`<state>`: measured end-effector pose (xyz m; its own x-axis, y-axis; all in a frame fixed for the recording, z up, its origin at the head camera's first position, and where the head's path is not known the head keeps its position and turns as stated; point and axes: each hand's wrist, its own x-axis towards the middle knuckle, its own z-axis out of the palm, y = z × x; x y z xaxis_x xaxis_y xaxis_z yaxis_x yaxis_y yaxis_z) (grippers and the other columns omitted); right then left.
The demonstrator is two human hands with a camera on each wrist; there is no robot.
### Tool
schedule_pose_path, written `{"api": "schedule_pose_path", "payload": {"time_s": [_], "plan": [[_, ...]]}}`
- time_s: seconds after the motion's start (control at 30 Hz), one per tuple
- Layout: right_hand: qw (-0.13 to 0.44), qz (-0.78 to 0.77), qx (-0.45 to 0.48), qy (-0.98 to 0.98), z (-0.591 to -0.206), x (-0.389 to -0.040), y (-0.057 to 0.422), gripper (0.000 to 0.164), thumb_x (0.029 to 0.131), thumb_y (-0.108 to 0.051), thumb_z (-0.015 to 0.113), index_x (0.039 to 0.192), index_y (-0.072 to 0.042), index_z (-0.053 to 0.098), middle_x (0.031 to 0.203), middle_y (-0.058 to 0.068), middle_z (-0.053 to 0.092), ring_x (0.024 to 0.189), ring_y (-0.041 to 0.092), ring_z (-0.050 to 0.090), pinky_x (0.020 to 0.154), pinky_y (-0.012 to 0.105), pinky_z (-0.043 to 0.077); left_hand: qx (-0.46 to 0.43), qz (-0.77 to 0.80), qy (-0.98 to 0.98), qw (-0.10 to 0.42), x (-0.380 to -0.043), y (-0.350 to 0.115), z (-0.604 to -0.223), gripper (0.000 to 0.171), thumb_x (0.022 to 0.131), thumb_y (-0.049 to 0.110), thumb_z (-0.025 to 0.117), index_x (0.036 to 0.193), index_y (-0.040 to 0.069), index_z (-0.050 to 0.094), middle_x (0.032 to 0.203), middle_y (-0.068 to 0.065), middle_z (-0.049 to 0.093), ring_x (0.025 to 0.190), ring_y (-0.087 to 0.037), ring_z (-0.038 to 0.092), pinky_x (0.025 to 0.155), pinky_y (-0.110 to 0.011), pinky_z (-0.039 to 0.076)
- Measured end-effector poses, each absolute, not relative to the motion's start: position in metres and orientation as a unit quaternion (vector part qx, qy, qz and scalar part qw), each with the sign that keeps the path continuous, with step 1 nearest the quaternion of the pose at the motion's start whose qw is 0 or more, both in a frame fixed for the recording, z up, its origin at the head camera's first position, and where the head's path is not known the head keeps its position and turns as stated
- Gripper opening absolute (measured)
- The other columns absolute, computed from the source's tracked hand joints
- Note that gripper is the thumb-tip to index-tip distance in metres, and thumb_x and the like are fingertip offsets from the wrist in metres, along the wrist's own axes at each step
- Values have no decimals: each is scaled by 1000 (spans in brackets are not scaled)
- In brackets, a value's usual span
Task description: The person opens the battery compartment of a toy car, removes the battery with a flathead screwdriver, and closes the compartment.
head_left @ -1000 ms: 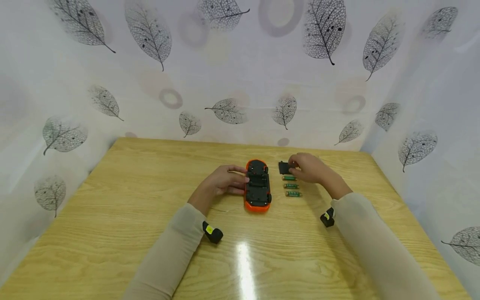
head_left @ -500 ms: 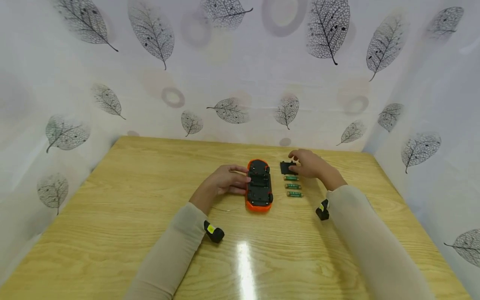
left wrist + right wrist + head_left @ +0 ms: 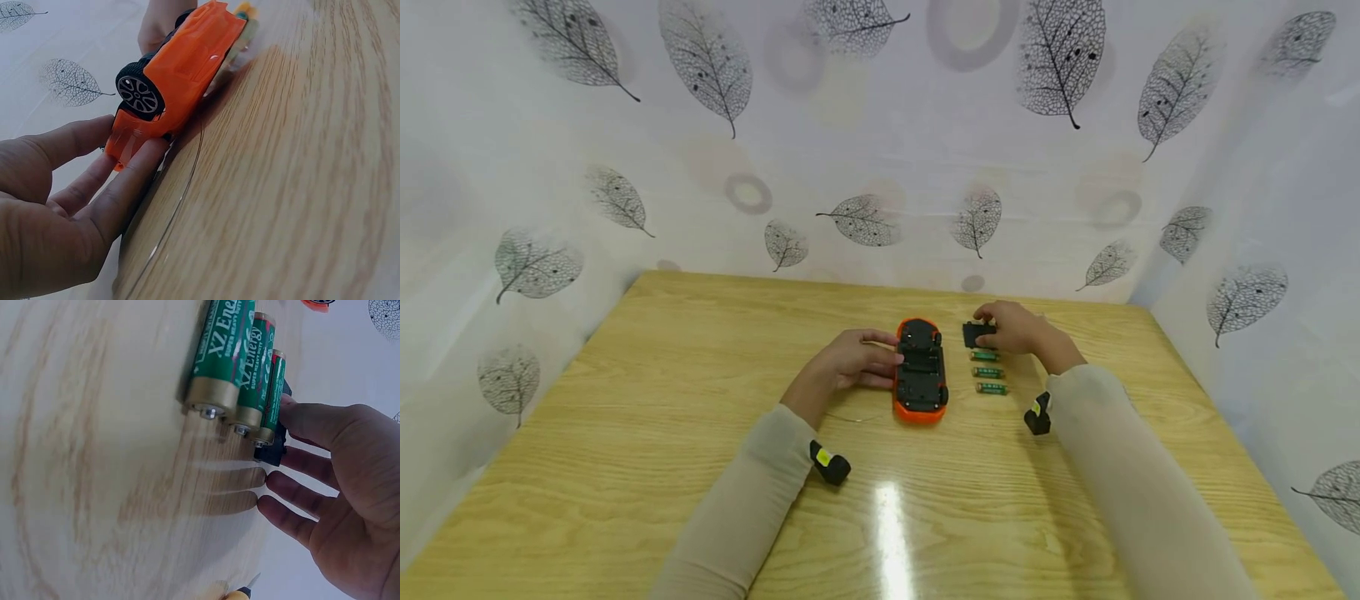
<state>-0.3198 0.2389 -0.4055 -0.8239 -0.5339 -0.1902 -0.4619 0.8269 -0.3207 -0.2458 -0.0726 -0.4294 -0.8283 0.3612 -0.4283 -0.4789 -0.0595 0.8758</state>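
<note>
Holding orange toy car [image 3: 919, 393] underside-up on counter [image 3: 715, 358] by its left side with left grip [image 3: 850, 360], apparently for steadiness. Pinching black cover [image 3: 974, 335] with right grip [image 3: 1017, 330], right of car; cannot tell if lifted. Seeing three batteries [image 3: 988, 372] rowed just nearer, likely for easy reach.

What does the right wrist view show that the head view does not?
Only the right wrist view: readable "XZ Energy" lettering and a pointed tool.

Only the head view: the left hand and the thin wire.

Both: three green batteries, the right hand, the black cover and the orange toy car, just its edge in the right wrist view.
</note>
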Motion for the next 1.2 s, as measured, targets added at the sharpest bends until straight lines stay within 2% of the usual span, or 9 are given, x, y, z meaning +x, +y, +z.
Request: {"api": "schedule_pose_path", "payload": {"time_s": [0.37, 0.6, 0.87, 1.2], "plan": [[109, -145, -277, 944, -408, -320, 243, 47, 99, -13, 70, 141, 3, 57, 129, 27, 61, 119, 44, 59, 96, 58, 52, -45, 726, 620, 292, -248, -73, -430, 46, 93, -1, 73, 136, 6, 58, 121, -21, 69, 98, -31, 72, 83, -46, 63], [97, -151, -272, 946, -409, -319, 245, 46, 99, -14, 69, 142, -2, 56, 130, 28, 55, 118, 44, 55, 93, 59, 51, -44, 725, 621, 295, -247, -73, -430, 46, 94, 0, 73, 137, 6, 58, 122, -21, 69, 98, -31, 73, 83, -46, 63], [64, -152, -270, 949, -403, -314, 244, 37, 100, -5, 66, 136, 1, 60, 128, 28, 56, 117, 43, 55, 95, 59, 50, -47, 727, 618, 294, -248, -73, -431, 45, 93, -1, 73, 136, 6, 59, 121, -20, 70, 96, -30, 73, 82, -46, 63], [29, -166, -263, 950, -398, -310, 246, 22, 99, -2, 64, 120, 3, 69, 113, 22, 63, 102, 37, 61, 88, 53, 54, -50, 728, 618, 292, -247, -73, -432, 44, 94, -2, 72, 135, 7, 59, 120, -20, 70, 95, -29, 74, 80, -45, 64]]}}
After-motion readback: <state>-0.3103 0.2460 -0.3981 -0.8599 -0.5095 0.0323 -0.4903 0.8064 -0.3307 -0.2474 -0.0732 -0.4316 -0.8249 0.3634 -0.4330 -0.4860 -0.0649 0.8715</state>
